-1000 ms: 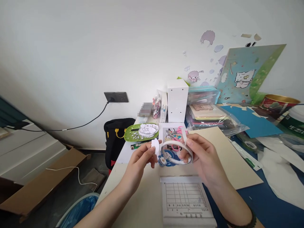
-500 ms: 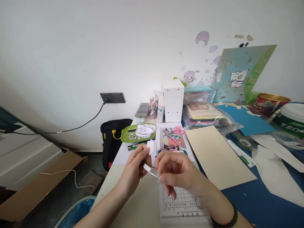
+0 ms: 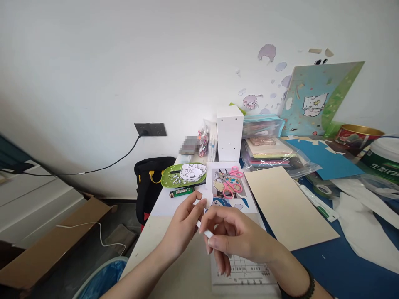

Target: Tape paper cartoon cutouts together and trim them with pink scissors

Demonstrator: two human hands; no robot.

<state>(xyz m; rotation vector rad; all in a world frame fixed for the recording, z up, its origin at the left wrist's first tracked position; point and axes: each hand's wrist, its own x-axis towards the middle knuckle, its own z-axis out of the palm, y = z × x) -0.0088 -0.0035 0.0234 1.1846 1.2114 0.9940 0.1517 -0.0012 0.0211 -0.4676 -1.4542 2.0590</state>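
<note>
My left hand (image 3: 186, 222) is closed, its thumb and fingertips pinching a small white paper piece (image 3: 208, 199). A narrow white paper strip (image 3: 208, 234) runs from beneath those fingers toward my right hand (image 3: 238, 234). The right thumb and index finger close on the strip's outer end, while the other fingers curl loosely below. Just beyond the hands lie pink-handled scissors (image 3: 229, 189) on a printed colour sheet (image 3: 248, 195). Under my right hand is a sheet printed with a table (image 3: 246, 279), partly hidden.
A green tray (image 3: 167, 178) holds paper cutouts, with a green box-cutter-like item (image 3: 181, 192) in front. On the right lies a cream board (image 3: 289, 211) over a blue surface (image 3: 314, 265). A white box (image 3: 230, 135) stands against the wall. A lined bin (image 3: 102, 282) is at lower left.
My left hand has moved slightly right and down with the paper piece, closer to my right hand. Less of the strip shows between them. The whole view has shifted slightly.
</note>
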